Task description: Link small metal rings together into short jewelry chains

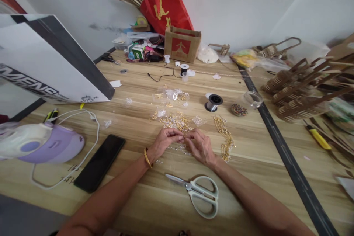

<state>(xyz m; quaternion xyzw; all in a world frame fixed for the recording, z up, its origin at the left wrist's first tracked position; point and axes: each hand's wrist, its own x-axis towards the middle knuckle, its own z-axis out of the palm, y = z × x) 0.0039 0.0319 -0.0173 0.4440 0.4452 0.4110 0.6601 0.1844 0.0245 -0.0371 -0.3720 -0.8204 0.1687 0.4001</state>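
Observation:
My left hand [166, 141] and my right hand [200, 145] meet over the middle of the table, fingertips pinched close together. Whatever lies between them is too small to make out. Just beyond the fingers spreads a pile of gold and silver jewelry pieces [174, 121]. Below the hands lies a silver chain [177, 148], partly covered by them. To the right of my right hand, a bundle of gold chains [225, 138] rests on the wood. Scissors [197, 191] with pale handles lie nearer to me, blades pointing left.
A black phone [100, 163], a white cable [97, 132] and a purple-and-white device [55, 142] lie left. A wire spool [213, 102] and a bead heap [239, 109] by a clear jar [253, 99] stand right. A large white box [52, 62] rises at left; a cardboard box [182, 44] sits behind.

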